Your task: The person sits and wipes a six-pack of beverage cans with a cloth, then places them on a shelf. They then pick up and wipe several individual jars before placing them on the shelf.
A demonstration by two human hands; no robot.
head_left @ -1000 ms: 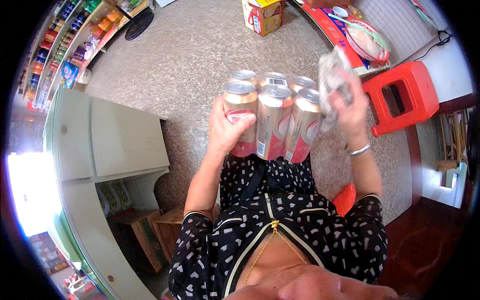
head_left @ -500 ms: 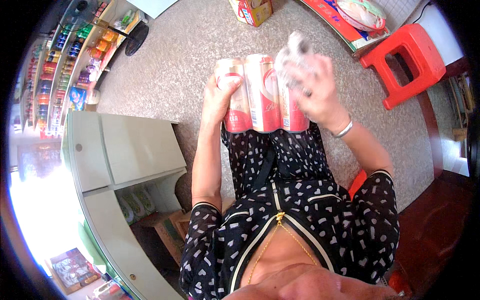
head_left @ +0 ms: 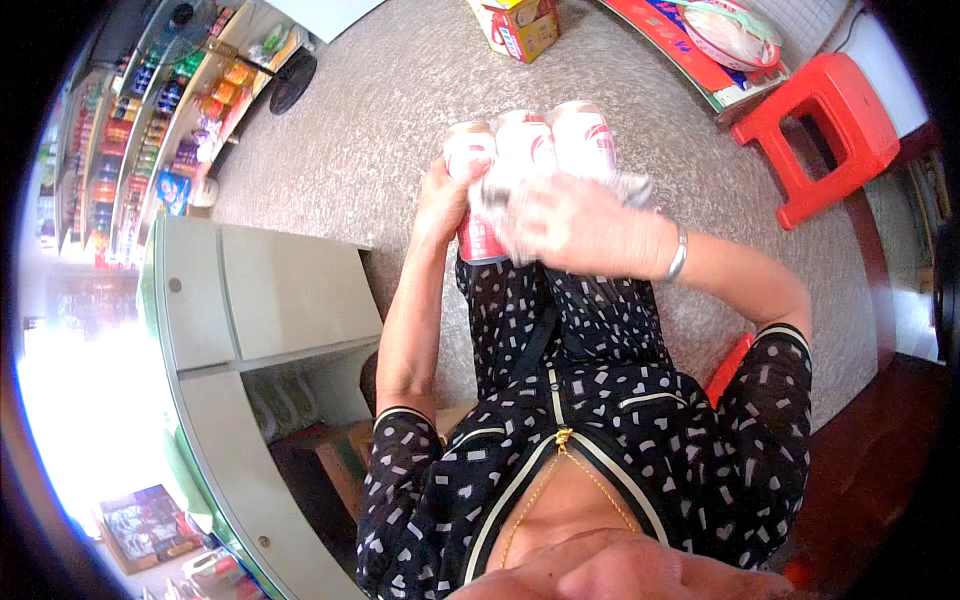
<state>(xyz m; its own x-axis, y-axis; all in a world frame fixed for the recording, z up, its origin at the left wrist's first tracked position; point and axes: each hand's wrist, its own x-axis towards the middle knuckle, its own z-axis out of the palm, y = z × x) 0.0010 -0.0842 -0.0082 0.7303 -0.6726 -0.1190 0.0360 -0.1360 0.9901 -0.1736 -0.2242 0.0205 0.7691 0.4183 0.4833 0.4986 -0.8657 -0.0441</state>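
A pack of red and white drink cans [head_left: 525,140] stands upright in front of my lap, several cans side by side in what looks like clear wrap. My left hand [head_left: 447,200] grips the pack at its left end, thumb across the front of the leftmost can. My right hand [head_left: 565,220], smeared by motion, presses a greyish-white cloth [head_left: 630,188] against the front of the cans. That hand and the cloth cover the lower part of the middle and right cans.
A pale cabinet [head_left: 290,300] with an open lower shelf stands on my left. Stocked shelves [head_left: 150,120] and a black fan base [head_left: 294,82] are beyond it. A red plastic stool [head_left: 835,130] stands at the right, and a yellow-and-red carton [head_left: 520,30] sits ahead on the floor.
My right hand and the cloth have swept left and down, from the pack's upper right end to its lower middle. My left hand keeps its hold on the cans.
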